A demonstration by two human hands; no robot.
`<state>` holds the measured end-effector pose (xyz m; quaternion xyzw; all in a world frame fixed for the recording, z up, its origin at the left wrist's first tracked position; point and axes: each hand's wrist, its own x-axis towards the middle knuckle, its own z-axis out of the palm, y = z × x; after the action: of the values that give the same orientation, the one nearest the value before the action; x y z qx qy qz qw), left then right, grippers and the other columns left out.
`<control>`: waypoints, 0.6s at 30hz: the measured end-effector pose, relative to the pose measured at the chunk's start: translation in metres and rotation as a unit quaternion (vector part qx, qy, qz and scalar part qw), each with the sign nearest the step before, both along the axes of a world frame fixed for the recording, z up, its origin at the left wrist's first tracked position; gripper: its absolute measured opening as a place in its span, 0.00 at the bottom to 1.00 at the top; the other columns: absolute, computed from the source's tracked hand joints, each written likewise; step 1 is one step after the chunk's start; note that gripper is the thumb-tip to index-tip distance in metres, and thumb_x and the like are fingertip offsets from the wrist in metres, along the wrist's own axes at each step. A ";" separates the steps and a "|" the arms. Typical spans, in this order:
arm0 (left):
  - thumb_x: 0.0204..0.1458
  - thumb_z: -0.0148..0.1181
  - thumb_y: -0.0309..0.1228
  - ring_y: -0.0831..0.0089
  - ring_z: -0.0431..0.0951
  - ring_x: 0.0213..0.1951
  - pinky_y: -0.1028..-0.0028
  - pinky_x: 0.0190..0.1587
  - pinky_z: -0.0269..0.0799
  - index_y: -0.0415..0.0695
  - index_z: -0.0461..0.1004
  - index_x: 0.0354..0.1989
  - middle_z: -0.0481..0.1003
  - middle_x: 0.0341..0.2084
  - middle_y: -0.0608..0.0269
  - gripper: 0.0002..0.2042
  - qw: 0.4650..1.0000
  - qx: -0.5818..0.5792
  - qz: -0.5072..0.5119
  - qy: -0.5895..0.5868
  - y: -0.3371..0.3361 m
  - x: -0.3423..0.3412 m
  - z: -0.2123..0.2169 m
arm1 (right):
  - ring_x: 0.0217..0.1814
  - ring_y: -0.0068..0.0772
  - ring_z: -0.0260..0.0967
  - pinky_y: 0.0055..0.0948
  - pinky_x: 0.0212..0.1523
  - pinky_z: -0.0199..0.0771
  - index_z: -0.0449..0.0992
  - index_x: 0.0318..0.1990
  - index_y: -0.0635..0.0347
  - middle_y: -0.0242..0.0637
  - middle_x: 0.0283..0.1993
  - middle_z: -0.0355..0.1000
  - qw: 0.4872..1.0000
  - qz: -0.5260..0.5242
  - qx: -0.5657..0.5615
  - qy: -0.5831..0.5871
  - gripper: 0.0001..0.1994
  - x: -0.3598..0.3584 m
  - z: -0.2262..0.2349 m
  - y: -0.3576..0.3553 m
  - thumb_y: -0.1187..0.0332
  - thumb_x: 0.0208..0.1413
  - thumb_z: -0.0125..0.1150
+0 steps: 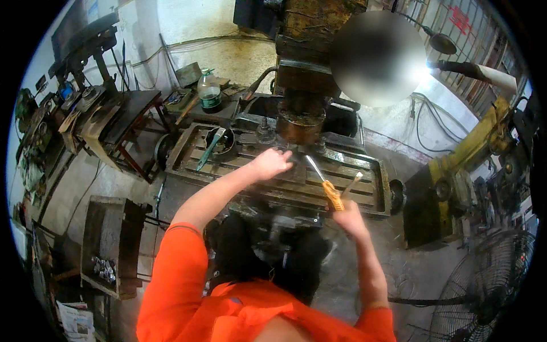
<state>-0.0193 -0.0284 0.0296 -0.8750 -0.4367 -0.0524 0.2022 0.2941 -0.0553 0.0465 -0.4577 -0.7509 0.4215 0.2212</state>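
My right hand (348, 219) is closed round the yellow-orange handle of a screwdriver (331, 195). Its metal shaft slants up and left over a slotted machine table (259, 192). Just beyond that hand is a small brush (354, 181) with pale bristles; whether it is held too or lies on the table I cannot tell. My left hand (274, 164) reaches over the middle of the table, fingers curled together below the dark machine head (301, 121). What those fingers hold, if anything, is hidden. To their left a green-handled brush (211, 147) rests across a round pot (227, 149).
A wooden box (111, 242) holding small metal pieces stands at lower left. A clear jug (209, 94) sits behind the table. At lower right is a caged fan (476, 290). A lit lamp (436, 65) and a yellow machine column (476, 134) stand at right.
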 end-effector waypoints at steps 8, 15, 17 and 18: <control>0.41 0.59 0.43 0.54 0.76 0.29 0.60 0.32 0.72 0.44 0.75 0.31 0.75 0.23 0.52 0.15 0.907 -0.112 0.304 -0.268 -0.032 0.011 0.008 | 0.18 0.18 0.58 0.21 0.20 0.57 0.77 0.30 0.67 0.31 0.18 0.67 0.965 -0.019 -0.074 0.251 0.13 0.011 -0.091 0.004 0.72 0.33 0.52; 0.41 0.62 0.44 0.53 0.76 0.29 0.59 0.33 0.71 0.40 0.75 0.27 0.74 0.22 0.49 0.17 0.890 -0.111 0.307 -0.318 0.005 0.023 -0.014 | 0.27 0.50 0.71 0.37 0.30 0.70 0.77 0.31 0.65 0.55 0.22 0.69 0.980 -0.161 0.091 -0.079 0.18 0.022 -0.137 -0.012 0.64 0.30 0.55; 0.41 0.61 0.43 0.53 0.76 0.29 0.59 0.32 0.71 0.40 0.75 0.25 0.74 0.21 0.49 0.16 0.889 -0.097 0.305 -0.327 0.017 0.026 -0.018 | 0.28 0.49 0.72 0.35 0.32 0.70 0.78 0.32 0.65 0.55 0.24 0.70 0.985 -0.148 0.026 -0.085 0.18 0.035 -0.132 -0.012 0.67 0.30 0.56; 0.42 0.61 0.43 0.53 0.76 0.28 0.59 0.31 0.71 0.40 0.75 0.24 0.74 0.21 0.49 0.16 0.886 -0.086 0.308 -0.335 0.022 0.027 -0.019 | 0.28 0.48 0.72 0.34 0.32 0.71 0.78 0.32 0.65 0.54 0.24 0.70 0.985 -0.150 0.023 -0.084 0.17 0.037 -0.121 -0.017 0.67 0.29 0.56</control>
<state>0.0081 -0.0062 0.0110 -0.6410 -0.7288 -0.2394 -0.0262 0.3312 -0.0728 -0.0747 -0.5938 -0.6991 0.3264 0.2281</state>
